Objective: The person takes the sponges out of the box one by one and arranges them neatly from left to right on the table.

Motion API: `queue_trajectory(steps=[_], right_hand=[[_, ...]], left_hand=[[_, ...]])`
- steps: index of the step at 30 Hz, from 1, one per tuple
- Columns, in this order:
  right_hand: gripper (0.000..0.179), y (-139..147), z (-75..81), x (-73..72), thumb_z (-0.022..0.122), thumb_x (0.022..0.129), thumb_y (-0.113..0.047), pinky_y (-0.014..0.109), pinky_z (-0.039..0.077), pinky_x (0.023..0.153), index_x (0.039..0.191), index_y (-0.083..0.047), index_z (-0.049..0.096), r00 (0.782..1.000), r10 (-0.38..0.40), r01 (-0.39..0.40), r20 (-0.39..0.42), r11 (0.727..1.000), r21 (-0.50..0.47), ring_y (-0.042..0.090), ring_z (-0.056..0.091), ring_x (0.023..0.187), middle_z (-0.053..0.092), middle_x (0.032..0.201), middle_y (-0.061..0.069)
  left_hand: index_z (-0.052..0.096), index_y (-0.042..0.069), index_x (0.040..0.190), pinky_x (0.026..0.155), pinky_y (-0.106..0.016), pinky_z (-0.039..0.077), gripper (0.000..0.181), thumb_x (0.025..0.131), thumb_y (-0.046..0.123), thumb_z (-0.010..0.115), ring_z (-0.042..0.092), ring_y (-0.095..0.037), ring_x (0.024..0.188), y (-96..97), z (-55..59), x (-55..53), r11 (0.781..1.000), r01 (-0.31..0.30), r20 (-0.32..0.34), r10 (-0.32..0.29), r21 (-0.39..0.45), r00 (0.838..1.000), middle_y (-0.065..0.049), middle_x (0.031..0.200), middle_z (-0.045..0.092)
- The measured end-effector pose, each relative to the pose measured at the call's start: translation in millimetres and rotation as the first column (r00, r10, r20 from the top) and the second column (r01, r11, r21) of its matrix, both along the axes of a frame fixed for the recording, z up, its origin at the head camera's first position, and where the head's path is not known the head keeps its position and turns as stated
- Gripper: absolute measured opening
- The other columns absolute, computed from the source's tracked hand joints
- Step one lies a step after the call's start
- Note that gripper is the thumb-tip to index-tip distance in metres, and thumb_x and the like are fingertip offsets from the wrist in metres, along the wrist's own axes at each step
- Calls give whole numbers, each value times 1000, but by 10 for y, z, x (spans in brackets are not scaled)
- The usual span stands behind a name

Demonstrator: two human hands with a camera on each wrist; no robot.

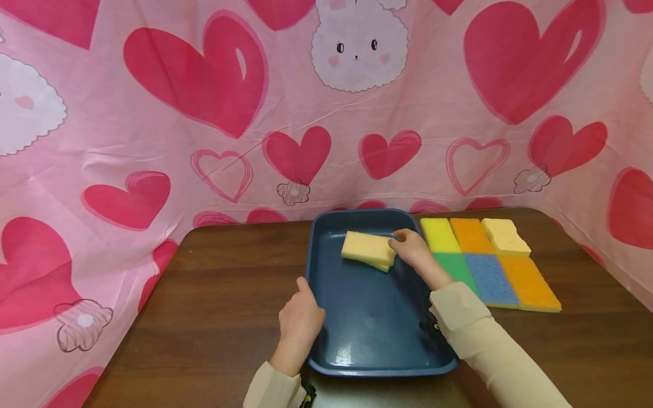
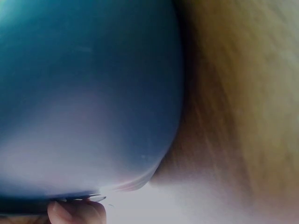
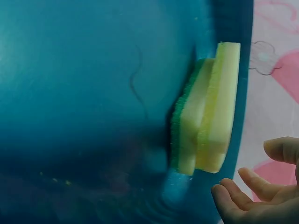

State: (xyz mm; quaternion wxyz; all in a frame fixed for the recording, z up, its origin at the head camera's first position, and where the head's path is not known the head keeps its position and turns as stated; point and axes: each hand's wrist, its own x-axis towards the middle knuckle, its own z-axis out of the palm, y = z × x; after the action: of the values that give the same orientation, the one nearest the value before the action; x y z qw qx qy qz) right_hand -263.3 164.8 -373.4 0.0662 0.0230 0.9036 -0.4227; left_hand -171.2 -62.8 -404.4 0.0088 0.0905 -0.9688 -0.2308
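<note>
Inside the dark blue tray (image 1: pixel 377 340), a pale yellow sponge (image 1: pixel 368 247) lies on top of another. Seen from the right wrist, the lower sponge (image 3: pixel 189 121) has a green scouring side, while the upper one shows a yellow side. My right hand (image 1: pixel 410 249) is beside the right end of this pair; its thumb and fingers (image 3: pixel 280 149) are spread apart, with a gap between them and the sponges. My left hand (image 1: pixel 301 314) grips the left rim of the tray, and its fingertips (image 2: pixel 77 212) show at the rim in the left wrist view.
Right of the tray, several sponges lie side by side on the brown wooden table (image 1: pixel 240 294): yellow (image 1: pixel 440 235), orange (image 1: pixel 471 235), green (image 1: pixel 454 269), blue (image 1: pixel 491 279) and another orange one (image 1: pixel 530 283). A cream sponge (image 1: pixel 506 237) sits at the back. A pink heart-print cloth (image 1: pixel 204 113) hangs behind.
</note>
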Motion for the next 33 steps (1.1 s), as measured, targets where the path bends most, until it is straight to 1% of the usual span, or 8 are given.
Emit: queue_trajectory(steps=[5,9,13,16,21,23,28,33], right_hand=[[51,11,-69,-54,41,96,-19,51,38,105,136,12,39,1000,-17,17,2,999,29,44,43,127,41,141,31],[51,11,-67,-78,43,95,-20,51,38,105,135,12,41,1000,-17,18,-6,997,69,44,44,126,43,140,31],[52,-23,-58,-85,44,95,-20,51,37,106,136,11,40,1000,12,-13,6,995,103,44,43,128,42,141,31],[53,-61,-75,-94,44,94,-19,52,37,105,137,12,39,999,39,-38,-2,993,110,44,44,127,42,141,31],[53,-109,-108,-108,46,91,-16,52,38,104,133,15,41,995,71,-60,-72,987,149,44,46,122,45,136,35],[53,-124,-119,-112,47,91,-15,52,36,106,132,17,42,993,74,-58,-93,986,158,45,44,125,44,137,36],[54,-161,-147,-123,51,90,-14,53,29,111,133,17,41,992,84,-67,-97,984,163,47,35,133,38,141,36],[56,-178,-178,-135,56,88,-13,52,29,111,133,17,41,990,103,-84,-97,980,181,47,37,132,40,139,36]], left_hand=[[41,0,119,52,-41,43,48,78,9,66,57,-27,57,9,-7,-3,1000,-4,-4,4,-7,1000,-14,68,60],[41,0,119,52,-41,43,49,78,8,66,58,-27,57,15,-5,-6,1000,-5,-9,5,-4,1000,-14,69,61],[41,1,112,51,-42,43,44,76,7,66,58,-28,56,15,-14,-1,1000,-3,-39,2,-8,999,-14,67,61],[41,2,108,51,-43,43,41,75,6,66,59,-29,56,15,-17,4,1000,-3,-54,2,-12,999,-15,66,61],[41,2,106,51,-43,43,40,75,6,66,59,-29,56,12,-21,0,1000,-8,-49,7,-11,999,-15,66,61],[41,3,106,51,-43,43,40,75,6,65,59,-29,56,12,-23,0,1000,-9,-47,8,-11,999,-14,66,61],[41,2,108,51,-43,43,41,76,7,66,58,-29,56,13,-25,1,1000,-10,-42,10,-11,999,-14,66,60],[41,2,107,51,-43,43,41,75,7,66,59,-29,56,12,-27,3,1000,-7,-56,6,-12,998,-14,66,61]])
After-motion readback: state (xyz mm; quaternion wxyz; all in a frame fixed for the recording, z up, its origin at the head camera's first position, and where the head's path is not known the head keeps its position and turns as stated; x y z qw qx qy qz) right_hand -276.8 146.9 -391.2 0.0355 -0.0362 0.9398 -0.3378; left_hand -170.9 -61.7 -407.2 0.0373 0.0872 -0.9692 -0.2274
